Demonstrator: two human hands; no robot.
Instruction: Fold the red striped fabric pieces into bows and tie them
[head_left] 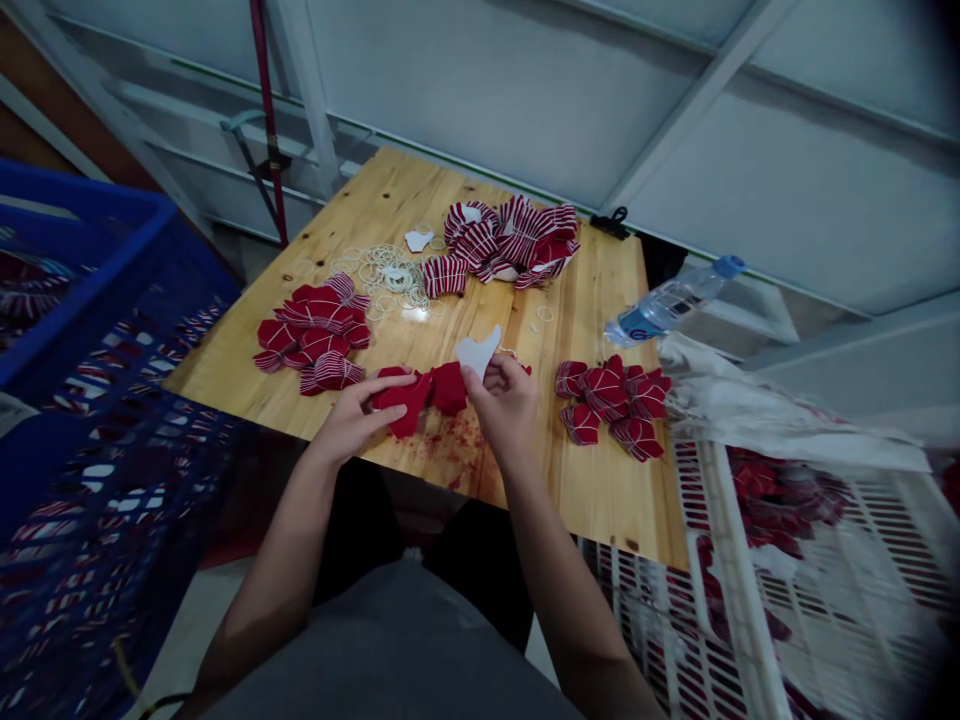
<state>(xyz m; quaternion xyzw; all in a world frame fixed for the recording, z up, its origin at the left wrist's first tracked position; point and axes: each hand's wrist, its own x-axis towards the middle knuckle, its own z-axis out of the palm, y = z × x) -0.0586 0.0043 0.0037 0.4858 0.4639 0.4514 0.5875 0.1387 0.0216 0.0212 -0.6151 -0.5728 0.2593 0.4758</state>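
Note:
At the near side of the wooden table, my left hand (364, 415) is closed on a red fabric piece (405, 405), thumb and fingers at its left end. A second stretch of red cloth (448, 388) lies between my hands. Pinched upright in my right hand (510, 395) is a small white cut-out piece (478, 352) with a pointed corner; whether it is paper or cloth I cannot tell. Some red cloth behind my right fingers is mostly hidden. Red lint dusts the wood below.
Bundles of red striped cloth pieces lie left (315, 335), right (615, 400) and at the back (514, 240). Pale rubber bands (394, 275) are heaped behind my hands. A water bottle (667, 300) lies at the right. Blue (172, 270) and white (731, 520) crates flank the table (480, 460).

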